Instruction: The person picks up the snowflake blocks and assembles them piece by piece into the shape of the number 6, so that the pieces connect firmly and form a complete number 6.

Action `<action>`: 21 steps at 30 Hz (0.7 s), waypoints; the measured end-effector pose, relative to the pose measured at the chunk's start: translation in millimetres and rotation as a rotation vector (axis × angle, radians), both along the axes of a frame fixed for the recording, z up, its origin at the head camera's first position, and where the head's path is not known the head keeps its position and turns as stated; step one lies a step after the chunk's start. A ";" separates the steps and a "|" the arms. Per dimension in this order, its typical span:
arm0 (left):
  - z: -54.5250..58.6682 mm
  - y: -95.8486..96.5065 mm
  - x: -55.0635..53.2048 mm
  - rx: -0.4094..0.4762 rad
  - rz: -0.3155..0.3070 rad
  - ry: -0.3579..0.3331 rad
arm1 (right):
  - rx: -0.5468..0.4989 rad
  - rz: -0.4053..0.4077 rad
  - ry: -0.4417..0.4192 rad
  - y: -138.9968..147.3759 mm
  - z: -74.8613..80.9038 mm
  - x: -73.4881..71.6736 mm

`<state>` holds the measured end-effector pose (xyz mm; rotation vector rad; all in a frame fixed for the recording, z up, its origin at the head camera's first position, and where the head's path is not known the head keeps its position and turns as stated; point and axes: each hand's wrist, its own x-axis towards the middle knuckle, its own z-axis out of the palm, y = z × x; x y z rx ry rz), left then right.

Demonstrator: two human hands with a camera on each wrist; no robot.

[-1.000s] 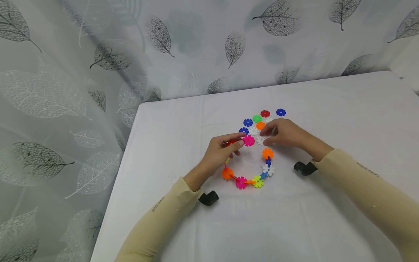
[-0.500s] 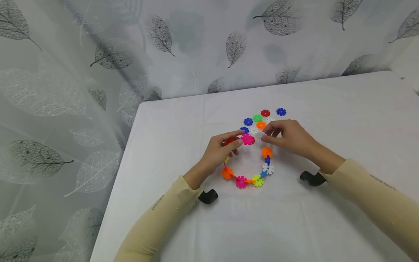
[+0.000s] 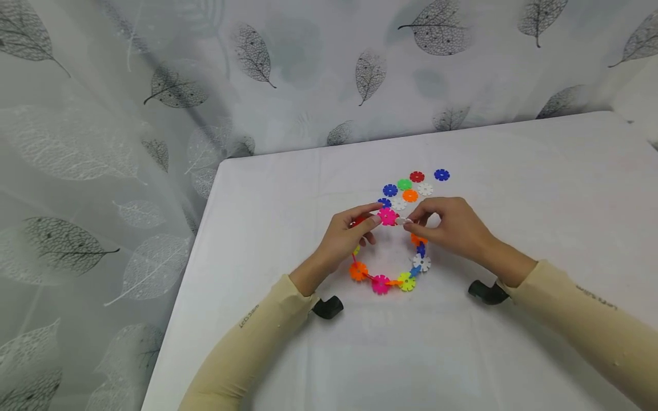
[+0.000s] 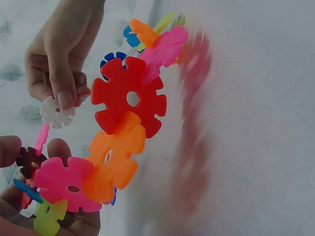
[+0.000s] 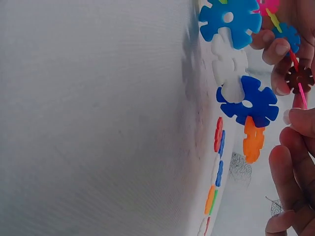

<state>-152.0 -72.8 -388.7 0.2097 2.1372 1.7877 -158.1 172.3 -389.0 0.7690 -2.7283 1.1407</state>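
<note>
My left hand (image 3: 341, 237) grips one end of a chain of linked plastic snowflake discs. A pink disc (image 3: 388, 216) stands at its fingertips, with a dark red one (image 4: 30, 161) joined to it in the left wrist view. My right hand (image 3: 452, 225) pinches a loose white snowflake disc (image 4: 57, 112) close beside that pink disc; whether they touch cannot be told. The chain (image 3: 381, 284) curves below both hands, through orange, pink, yellow, blue and white discs. Its other end, an orange disc (image 5: 253, 140), hangs near my right hand, partly hidden in the head view.
Loose discs lie behind the hands, among them a green one (image 3: 404, 184), a red one (image 3: 417, 176) and a blue one (image 3: 441, 174). Black wrist mounts (image 3: 328, 308) stick out under both sleeves. A leaf-print curtain (image 3: 308, 74) borders the white table (image 3: 267, 228).
My right hand has picked up a white disc from the loose pieces and carried it left and nearer, up to the pink disc. The left hand stays almost in place.
</note>
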 end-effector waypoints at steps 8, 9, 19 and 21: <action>0.8 0.7 0.5 0.009 0.016 -0.024 | 0.008 -0.008 0.048 -1.7 -3.0 2.6; 0.5 0.9 0.3 0.010 0.016 -0.026 | 0.015 -0.009 0.063 -1.7 -3.8 3.0; 1.4 1.9 0.3 0.017 0.011 -0.031 | 0.007 0.020 0.228 -0.8 -9.5 5.5; 1.5 2.0 -0.1 0.018 0.012 -0.036 | 0.006 0.022 0.251 -0.8 -10.0 5.5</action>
